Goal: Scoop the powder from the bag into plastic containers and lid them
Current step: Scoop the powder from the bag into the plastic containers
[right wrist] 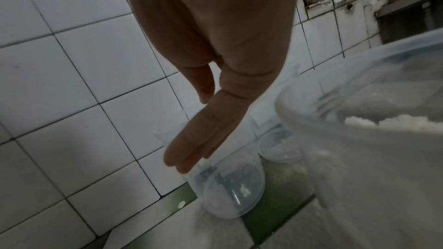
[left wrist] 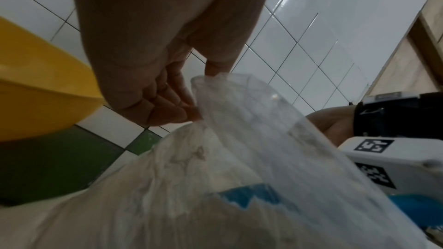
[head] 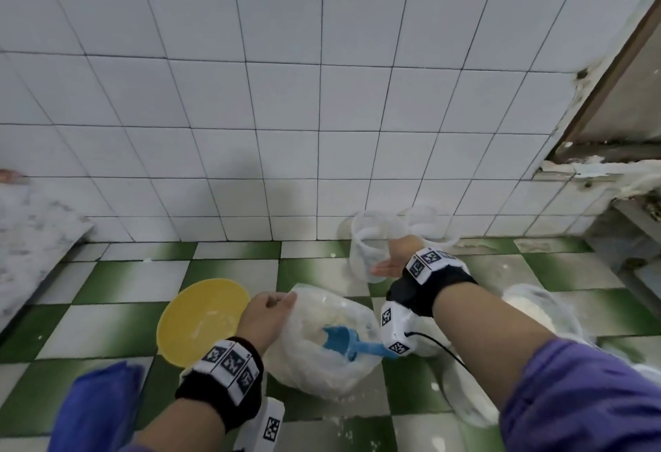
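We are reaching the right hand (head: pixel 391 261), fingers straight and holding nothing, toward the near tub (head: pixel 370 247), which is standing upright at the hand's 12 o'clock by the wall, a second tub (head: pixel 424 224) just beyond. We are pinching the bag (head: pixel 322 340) rim in the left hand (head: pixel 266 315); the scoop (head: pixel 348 342) is lying in the powder with its handle pointing to 4 o'clock, nearer the right arm.
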Demonstrator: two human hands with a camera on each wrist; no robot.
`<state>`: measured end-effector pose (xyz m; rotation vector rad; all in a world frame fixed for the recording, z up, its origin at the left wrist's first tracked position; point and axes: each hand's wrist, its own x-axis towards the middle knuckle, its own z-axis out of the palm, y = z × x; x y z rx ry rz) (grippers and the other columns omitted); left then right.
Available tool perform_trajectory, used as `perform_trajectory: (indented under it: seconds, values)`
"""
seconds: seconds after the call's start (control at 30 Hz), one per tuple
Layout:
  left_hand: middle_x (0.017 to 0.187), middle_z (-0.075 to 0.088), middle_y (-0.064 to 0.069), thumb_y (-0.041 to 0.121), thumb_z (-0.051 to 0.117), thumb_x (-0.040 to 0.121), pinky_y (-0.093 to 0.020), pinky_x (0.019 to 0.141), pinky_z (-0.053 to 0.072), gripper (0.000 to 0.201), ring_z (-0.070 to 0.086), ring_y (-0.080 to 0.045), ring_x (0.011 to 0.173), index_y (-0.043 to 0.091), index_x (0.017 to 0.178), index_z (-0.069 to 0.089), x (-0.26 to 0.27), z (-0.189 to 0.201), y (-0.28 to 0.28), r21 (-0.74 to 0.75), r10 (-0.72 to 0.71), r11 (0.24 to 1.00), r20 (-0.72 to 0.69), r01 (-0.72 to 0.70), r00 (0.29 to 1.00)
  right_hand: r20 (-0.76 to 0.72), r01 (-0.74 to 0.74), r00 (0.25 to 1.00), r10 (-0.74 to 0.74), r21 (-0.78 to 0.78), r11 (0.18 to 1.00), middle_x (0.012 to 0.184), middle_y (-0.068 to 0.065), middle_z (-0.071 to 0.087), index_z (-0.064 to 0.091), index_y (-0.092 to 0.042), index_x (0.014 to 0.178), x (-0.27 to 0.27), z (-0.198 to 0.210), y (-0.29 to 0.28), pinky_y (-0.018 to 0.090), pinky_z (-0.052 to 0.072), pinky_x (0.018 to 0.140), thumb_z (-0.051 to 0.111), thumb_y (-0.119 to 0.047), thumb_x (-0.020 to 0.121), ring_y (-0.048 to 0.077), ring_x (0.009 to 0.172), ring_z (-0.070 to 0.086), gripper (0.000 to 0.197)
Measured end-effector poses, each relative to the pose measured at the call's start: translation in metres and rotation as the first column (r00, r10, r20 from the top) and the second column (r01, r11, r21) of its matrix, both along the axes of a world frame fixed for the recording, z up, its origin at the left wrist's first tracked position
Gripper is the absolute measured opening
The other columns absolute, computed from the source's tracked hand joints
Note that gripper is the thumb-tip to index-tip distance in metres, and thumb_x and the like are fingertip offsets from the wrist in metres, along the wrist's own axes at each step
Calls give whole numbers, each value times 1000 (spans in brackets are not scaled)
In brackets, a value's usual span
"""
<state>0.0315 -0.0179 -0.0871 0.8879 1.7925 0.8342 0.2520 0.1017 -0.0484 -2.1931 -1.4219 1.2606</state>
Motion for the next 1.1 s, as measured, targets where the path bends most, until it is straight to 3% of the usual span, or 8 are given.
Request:
perform_trajectory:
  seconds: [0.07, 0.13, 0.17, 0.33, 0.53, 0.7, 0.93, 1.1]
  values:
    - [100, 66, -5, 36, 59, 93, -40, 91, 52, 20, 62, -24, 97, 17, 98, 62, -1, 0, 0, -3, -5, 1000, -3, 5, 1000, -174, 25, 984, -33, -46, 999, 95, 6, 66, 61, -12, 89, 4, -6, 14, 25, 49, 77, 48, -41, 96, 22, 98, 64, 33]
    - [102, 66, -6, 37, 59, 93, -41, 92, 52, 24, 62, -25, 98, 15, 102, 61, -2, 1, 0, -2, -5, 1000, -3, 5, 1000, -310, 115, 945, -108, 2, 993, 101, 11, 61, 57, -6, 106, 2, -25, 27, 29, 56, 80, 44, -11, 98, 25, 98, 65, 16]
    - [102, 66, -6, 36, 60, 93, -41, 92, 52, 22, 62, -25, 99, 15, 101, 61, -2, 1, 0, -1, -7, 1000, -2, 7, 1000, -339, 124, 934, -110, 20, 992, 101, 12, 59, 53, 0, 119, 3, -28, 30, 31, 57, 82, 42, -4, 97, 26, 100, 65, 25]
    - [106, 66, -7, 35, 62, 92, -42, 94, 51, 22, 62, -24, 101, 15, 101, 61, -2, 2, -1, 16, 18, 1000, 15, -18, 1000, -418, 189, 894, -158, 33, 981, 82, 10, 57, 45, 10, 127, -3, -10, 18, 33, 58, 79, 34, -1, 98, 24, 82, 63, 33]
    - [110, 62, -6, 32, 64, 91, -40, 95, 50, 23, 59, -25, 104, 14, 104, 55, 3, 1, -12, 35, 36, 999, -3, -36, 999, -513, 282, 851, -114, 263, 923, 66, 17, 55, 38, -4, 128, 7, 36, -26, 36, 56, 49, 33, 3, 93, 23, 45, 58, 36]
    - [101, 60, -7, 27, 59, 95, -24, 58, 46, 23, 56, -20, 83, 10, 109, 56, 4, 0, -21, 61, 78, 995, 52, -81, 996, -463, 150, 881, 101, 475, 867, 62, 8, 59, 46, -18, 126, 31, 81, -86, 22, 37, 38, 40, -6, 95, 15, 40, 48, 34]
    - [75, 50, -2, 22, 52, 97, -18, 43, 39, 13, 49, -9, 49, 10, 100, 56, -7, -4, -23, -9, 91, 996, 204, -92, 975, -493, -184, 789, 367, 380, 906, 50, 10, 52, 54, -15, 121, 43, 96, -171, 24, 23, 38, 40, -2, 97, 16, 35, 34, 30]
    - [68, 52, -2, 24, 50, 98, -19, 39, 38, 17, 48, -9, 43, 9, 93, 54, -13, -3, -24, -31, 78, 997, 232, -72, 970, -405, -514, 711, 574, 257, 818, 56, -6, 59, 54, -33, 124, 29, 58, -212, 20, 36, 40, 44, -13, 99, 9, 40, 45, 34]
